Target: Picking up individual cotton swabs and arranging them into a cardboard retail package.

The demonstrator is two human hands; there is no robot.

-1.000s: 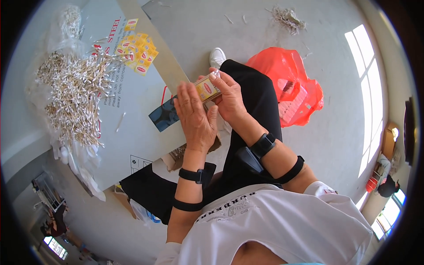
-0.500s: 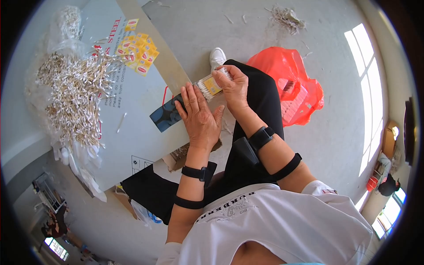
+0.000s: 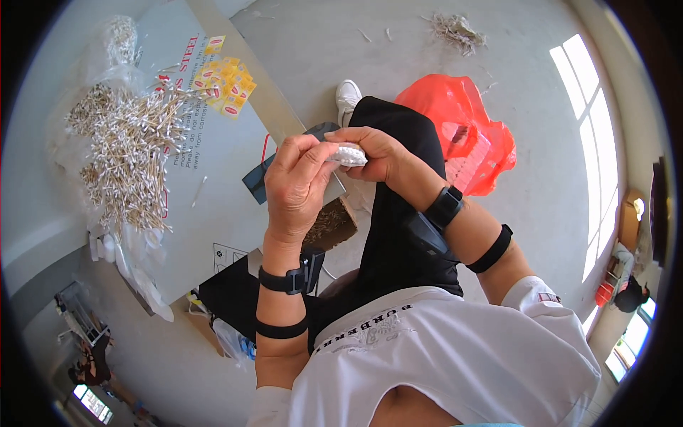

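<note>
A small clear pack of cotton swabs [image 3: 350,156] is held end-on above the table's right edge, its white tips facing me. My left hand [image 3: 293,186] pinches the pack's left side between thumb and fingers. My right hand [image 3: 382,154] grips its other side, fingers closed behind it. Beneath the hands, a dark blue patterned strip [image 3: 255,183] lies on the table corner, partly hidden by my left hand. Farther left sits a big heap of loose cotton swabs [image 3: 131,160] on plastic. Yellow printed cards [image 3: 228,84] are scattered beyond the hands.
A red plastic bag [image 3: 442,107] with packs inside rests on the floor right of my leg. Below the table edge stands a cardboard box [image 3: 333,226] with swabs inside. One loose swab [image 3: 200,191] lies on the table [image 3: 220,213]. Scraps [image 3: 459,32] litter the far floor.
The left hand has lifted off the dark strip and now grips the swab pack too. Both hands have brought the pack nearer and turned it end-on.
</note>
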